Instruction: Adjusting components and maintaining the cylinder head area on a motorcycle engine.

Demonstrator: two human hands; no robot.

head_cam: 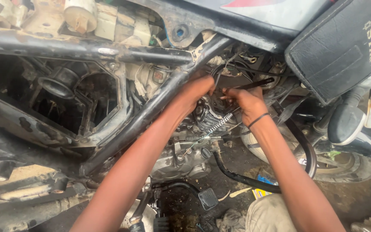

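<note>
Both hands reach into the middle of a stripped motorcycle, just behind the slanted frame tube that runs from lower left up to upper right. The right hand is closed around a thin dark rod; the rod's long axis lies nearly level, tilted slightly upward to the right, with its free end pointing right toward the seat and its near end hidden in the fist. The left hand sits just beside it, fingers curled narrow at the top of a black cable that loops over them; whether it pinches the cable or something behind it I cannot tell. Directly below the 2 hands a coiled spring slants from lower left to upper right, above the finned engine. A black band circles the right wrist. Lower down, a bent black lever sweeps toward the right, and a foot pedal hangs near the dirty ground. The rear wheel shows at the right, under the seat.
</note>
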